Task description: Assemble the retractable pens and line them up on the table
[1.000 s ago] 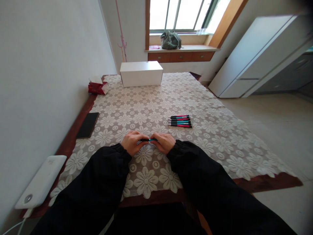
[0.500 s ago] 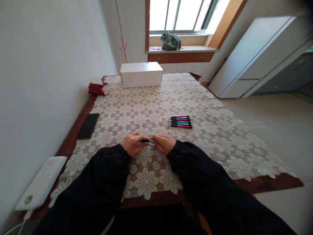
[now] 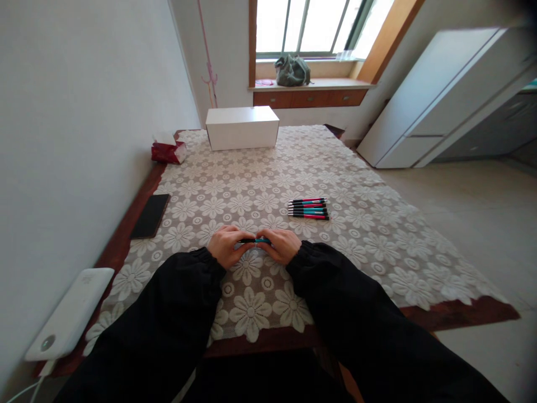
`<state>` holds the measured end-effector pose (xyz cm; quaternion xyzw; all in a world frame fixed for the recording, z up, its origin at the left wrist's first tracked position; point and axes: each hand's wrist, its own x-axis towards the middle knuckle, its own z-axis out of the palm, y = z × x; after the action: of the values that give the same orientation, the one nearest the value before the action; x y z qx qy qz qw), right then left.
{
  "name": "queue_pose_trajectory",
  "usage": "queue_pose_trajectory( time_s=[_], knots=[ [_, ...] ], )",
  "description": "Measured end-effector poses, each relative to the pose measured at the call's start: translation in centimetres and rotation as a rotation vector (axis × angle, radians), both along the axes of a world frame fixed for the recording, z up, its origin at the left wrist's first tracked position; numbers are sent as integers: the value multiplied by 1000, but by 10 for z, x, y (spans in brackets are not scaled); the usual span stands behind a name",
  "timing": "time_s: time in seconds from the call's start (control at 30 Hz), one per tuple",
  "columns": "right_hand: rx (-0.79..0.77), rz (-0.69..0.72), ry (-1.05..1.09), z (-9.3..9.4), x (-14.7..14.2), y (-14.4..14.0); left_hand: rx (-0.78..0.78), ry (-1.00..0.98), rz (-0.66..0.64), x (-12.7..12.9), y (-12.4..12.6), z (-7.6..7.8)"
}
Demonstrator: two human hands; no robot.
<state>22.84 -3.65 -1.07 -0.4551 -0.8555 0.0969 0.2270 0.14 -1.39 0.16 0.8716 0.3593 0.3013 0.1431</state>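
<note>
Held level between both hands is a black and teal pen (image 3: 259,240), above the near part of the lace tablecloth. My left hand (image 3: 227,246) is closed around its black end. The fingers of my right hand (image 3: 280,244) pinch the teal end, close to the left fingertips. Parts of the pen are covered by the fingers. Just beyond my right hand, several pens (image 3: 308,209) in black with red or teal lie side by side in a neat row.
A black flat tablet-like object (image 3: 151,216) lies at the left edge, with a white power-bank-like device (image 3: 69,314) and cable nearer me. A white box (image 3: 242,129) and a red tissue pack (image 3: 168,152) stand farther back on the lace tablecloth (image 3: 235,184).
My right fingers have shifted and opened slightly around the pen, so more of its teal part shows. My left hand and the row of pens stay in place.
</note>
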Motion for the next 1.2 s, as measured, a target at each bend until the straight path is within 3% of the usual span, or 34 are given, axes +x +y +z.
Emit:
queue_pose_trajectory(
  time_s=[0.8,1.03,1.2],
  knots=[
    [43,72,-35,2,2,3,19,28,-17,0,0,2],
    [58,44,20,5,2,2,21,25,37,1,-1,3],
    [30,35,-53,3,2,2,28,4,4,1,-2,4]
  ],
)
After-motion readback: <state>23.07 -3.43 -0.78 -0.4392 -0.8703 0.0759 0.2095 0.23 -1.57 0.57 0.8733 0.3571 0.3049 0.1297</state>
